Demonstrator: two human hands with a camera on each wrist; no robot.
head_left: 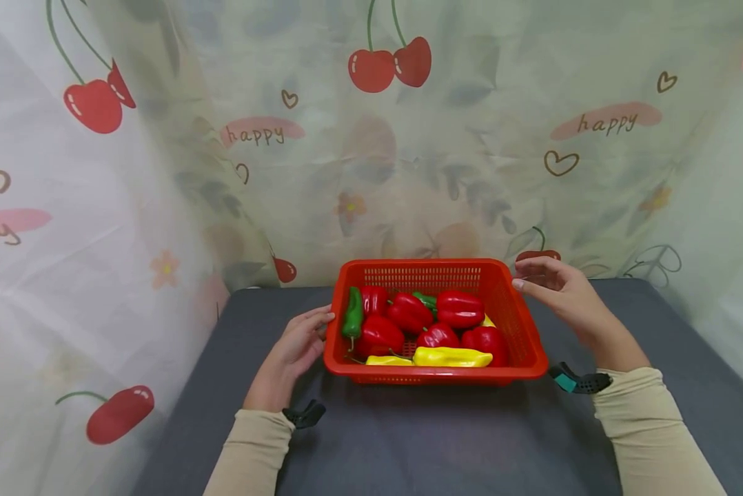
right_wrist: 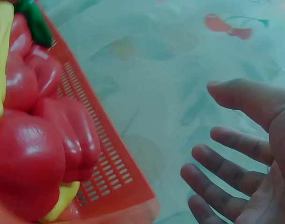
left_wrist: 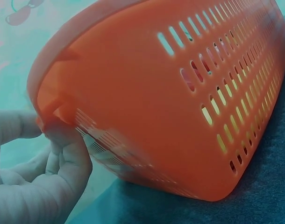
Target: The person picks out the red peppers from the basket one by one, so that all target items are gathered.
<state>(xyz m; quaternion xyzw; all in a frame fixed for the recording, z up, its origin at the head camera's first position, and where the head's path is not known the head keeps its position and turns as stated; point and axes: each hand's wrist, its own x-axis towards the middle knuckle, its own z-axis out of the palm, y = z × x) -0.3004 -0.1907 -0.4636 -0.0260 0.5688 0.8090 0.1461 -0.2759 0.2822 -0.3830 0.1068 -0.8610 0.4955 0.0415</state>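
Note:
A red plastic basket (head_left: 436, 373) with slotted walls holds several red bell peppers (head_left: 460, 308), yellow long peppers (head_left: 452, 357) and green peppers (head_left: 352, 317). At its left side, my left hand (head_left: 297, 348) pinches the rim; the left wrist view shows thumb and fingers (left_wrist: 70, 158) at the basket's rim (left_wrist: 35, 93). My right hand (head_left: 560, 296) is beside the right back corner, fingers spread and loosely bent. In the right wrist view that hand (right_wrist: 264, 196) holds nothing, and a gap separates it from the basket (right_wrist: 128, 200).
Under the basket is a dark grey table (head_left: 433, 441). A pale curtain (head_left: 322, 172) printed with cherries and hearts hangs close behind the table and along both sides. Each wrist wears a black band (head_left: 579, 381).

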